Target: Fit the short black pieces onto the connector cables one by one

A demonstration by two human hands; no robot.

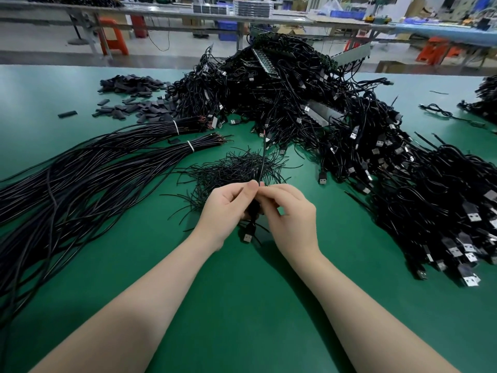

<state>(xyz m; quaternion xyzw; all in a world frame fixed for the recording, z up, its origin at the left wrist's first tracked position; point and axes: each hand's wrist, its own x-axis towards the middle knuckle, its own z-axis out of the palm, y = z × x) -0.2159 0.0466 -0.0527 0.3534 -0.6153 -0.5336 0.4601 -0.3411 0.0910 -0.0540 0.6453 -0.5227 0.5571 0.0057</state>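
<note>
My left hand [224, 208] and my right hand [289, 214] meet over the green table, fingertips together. Between them runs a thin black connector cable [263, 160] that sticks up and away from the fingertips. Its USB plug [248, 237] hangs below my palms. My left thumb and fingers pinch the cable, and my right fingers pinch it just beside them. Whether a short black piece sits on it is hidden by my fingers. Just beyond my hands lies a loose heap of short thin black pieces [236, 168].
A big tangle of black USB cables [309, 103] fills the far middle, and more cables with plugs [443, 211] spread to the right. Two tied bundles of long black wires [94, 162] lie at the left. Flat black sleeves [134, 103] are scattered at the far left.
</note>
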